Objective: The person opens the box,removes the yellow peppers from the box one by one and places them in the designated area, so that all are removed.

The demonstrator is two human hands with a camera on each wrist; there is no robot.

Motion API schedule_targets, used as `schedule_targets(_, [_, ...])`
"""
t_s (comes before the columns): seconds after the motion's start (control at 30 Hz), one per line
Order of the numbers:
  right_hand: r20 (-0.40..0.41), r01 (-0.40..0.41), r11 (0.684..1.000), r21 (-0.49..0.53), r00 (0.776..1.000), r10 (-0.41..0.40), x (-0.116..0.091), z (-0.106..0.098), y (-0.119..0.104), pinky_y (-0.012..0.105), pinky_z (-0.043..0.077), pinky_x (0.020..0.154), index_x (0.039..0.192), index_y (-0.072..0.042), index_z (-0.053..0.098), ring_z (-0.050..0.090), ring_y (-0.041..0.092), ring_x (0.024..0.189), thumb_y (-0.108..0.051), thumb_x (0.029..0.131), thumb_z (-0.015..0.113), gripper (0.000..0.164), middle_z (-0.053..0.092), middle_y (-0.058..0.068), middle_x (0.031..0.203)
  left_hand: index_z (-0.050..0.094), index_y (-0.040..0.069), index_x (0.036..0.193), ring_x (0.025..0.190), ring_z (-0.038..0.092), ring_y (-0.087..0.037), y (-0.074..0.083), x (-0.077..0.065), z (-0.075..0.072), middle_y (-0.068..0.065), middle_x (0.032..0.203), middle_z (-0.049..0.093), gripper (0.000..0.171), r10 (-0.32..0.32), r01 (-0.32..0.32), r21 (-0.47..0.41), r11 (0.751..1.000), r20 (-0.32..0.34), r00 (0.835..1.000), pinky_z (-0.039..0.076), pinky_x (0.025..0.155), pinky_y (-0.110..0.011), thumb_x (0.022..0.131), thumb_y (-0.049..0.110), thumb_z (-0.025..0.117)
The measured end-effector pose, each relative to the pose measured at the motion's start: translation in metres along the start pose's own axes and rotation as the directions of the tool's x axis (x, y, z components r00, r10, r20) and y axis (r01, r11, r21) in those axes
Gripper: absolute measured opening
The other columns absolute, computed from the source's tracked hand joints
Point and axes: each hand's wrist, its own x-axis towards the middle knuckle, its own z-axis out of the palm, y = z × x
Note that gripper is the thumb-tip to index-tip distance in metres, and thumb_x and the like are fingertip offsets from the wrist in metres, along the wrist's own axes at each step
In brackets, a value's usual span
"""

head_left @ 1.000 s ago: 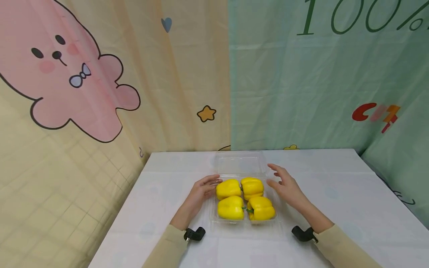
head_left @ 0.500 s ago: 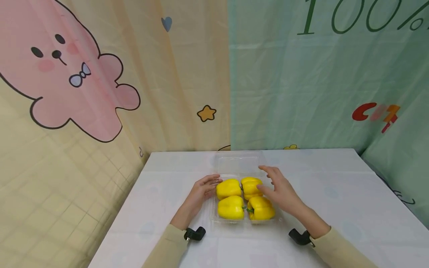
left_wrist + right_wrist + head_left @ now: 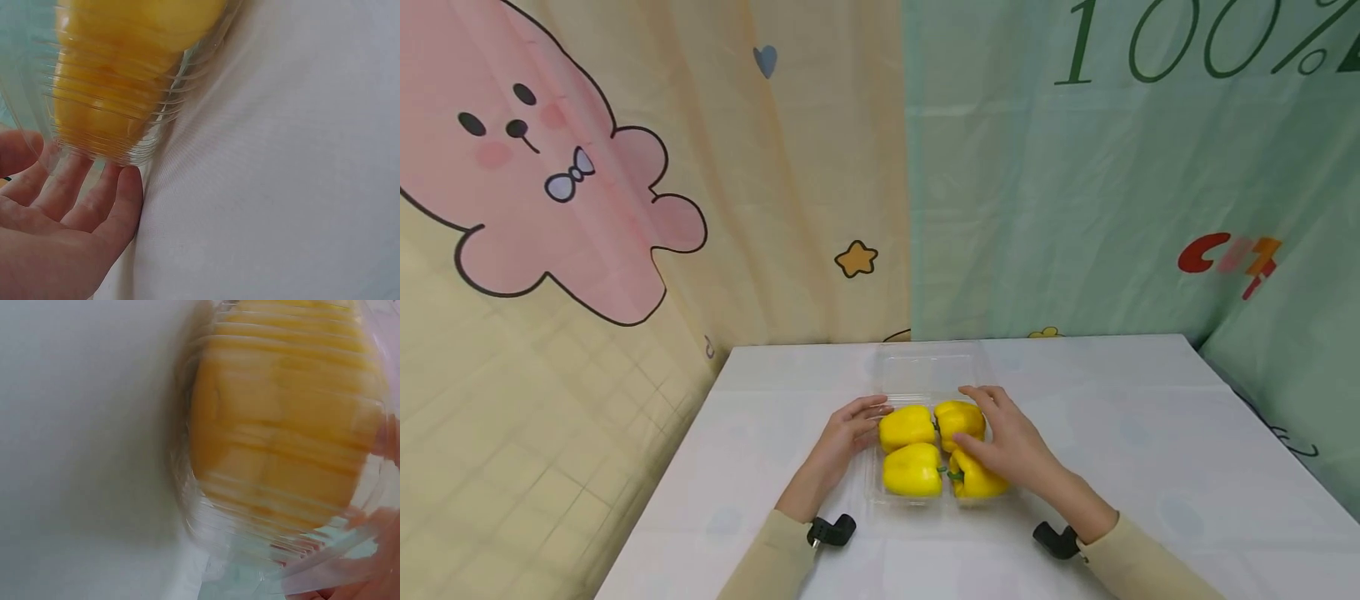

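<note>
Left hand [image 3: 848, 435], fingers extended, touched clear container [image 3: 912, 502], likely steadying it; right hand [image 3: 1018, 446], fingers apart, straddled far-right pepper [image 3: 957, 417].

Beige sleeves [image 3: 772, 554], black wrist cameras [image 3: 832, 531]

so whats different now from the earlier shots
The right hand has moved inward from beside the clear box to over its right side, at the back right pepper; whether it grips is unclear. The left hand stayed at the box's left side, the lid stayed open, and all four yellow peppers kept their places.
</note>
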Motion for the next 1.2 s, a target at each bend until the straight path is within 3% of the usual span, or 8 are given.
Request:
schedule_targets(0.2, [-0.009,-0.022,0.999,-0.048,1.0,0.022,0.0,0.005,-0.007,0.056,0.051,0.088,0.147,-0.021,0.05,0.059,0.033,0.11,-0.052,0.087,0.074,0.071,0.051,0.012,0.136,0.049,0.002,0.146,0.129,0.054,-0.026,0.001,0.0,-0.001,-0.012,0.14,0.059,0.044,0.01,-0.01,-0.004,1.0,-0.005,1.0,0.045,0.105,-0.044,0.102,0.005,0.046])
schedule_targets(0.37, [-0.011,-0.089,0.991,-0.097,0.996,0.088,0.0,0.0,-0.008,0.054,0.052,0.08,0.147,-0.021,0.05,0.06,0.033,0.104,-0.059,0.085,0.072,0.075,0.052,0.013,0.131,0.049,0.002,0.146,0.13,0.054,-0.025,0.002,0.006,0.004,-0.013,0.141,0.058,0.044,0.02,-0.02,0.005,1.0,0.032,0.999,0.045,0.105,-0.043,0.102,0.005,0.046])
schedule_targets(0.6, [0.013,-0.133,0.979,-0.155,0.991,0.137,0.006,-0.003,-0.012,0.044,0.051,0.07,0.145,-0.019,0.052,0.058,0.027,0.088,-0.061,0.08,0.077,0.081,0.052,0.014,0.125,0.05,0.002,0.145,0.128,0.055,-0.025,0.002,0.009,0.008,-0.013,0.139,0.059,0.044,0.011,-0.011,-0.012,1.0,0.027,1.0,0.044,0.105,-0.044,0.102,0.003,0.046])
schedule_targets(0.93, [0.022,-0.161,0.961,-0.223,0.985,0.17,0.017,0.003,-0.028,0.04,0.048,0.064,0.141,-0.015,0.055,0.055,0.023,0.073,-0.06,0.076,0.08,0.084,0.05,0.016,0.117,0.048,-0.001,0.146,0.128,0.055,-0.027,0.003,0.007,0.002,-0.017,0.14,0.057,0.044,0.027,-0.026,-0.025,0.999,0.024,0.999,0.045,0.104,-0.044,0.102,0.002,0.045])
schedule_targets(1.2, [0.007,-0.177,0.965,-0.194,0.983,0.182,0.015,0.008,-0.029,0.042,0.048,0.067,0.138,-0.016,0.059,0.055,0.024,0.077,-0.054,0.075,0.083,0.078,0.05,0.016,0.117,0.05,0.0,0.145,0.128,0.055,-0.026,-0.001,0.003,0.001,-0.014,0.139,0.059,0.043,0.02,-0.019,-0.022,1.0,0.018,1.0,0.046,0.103,-0.043,0.102,0.003,0.046])
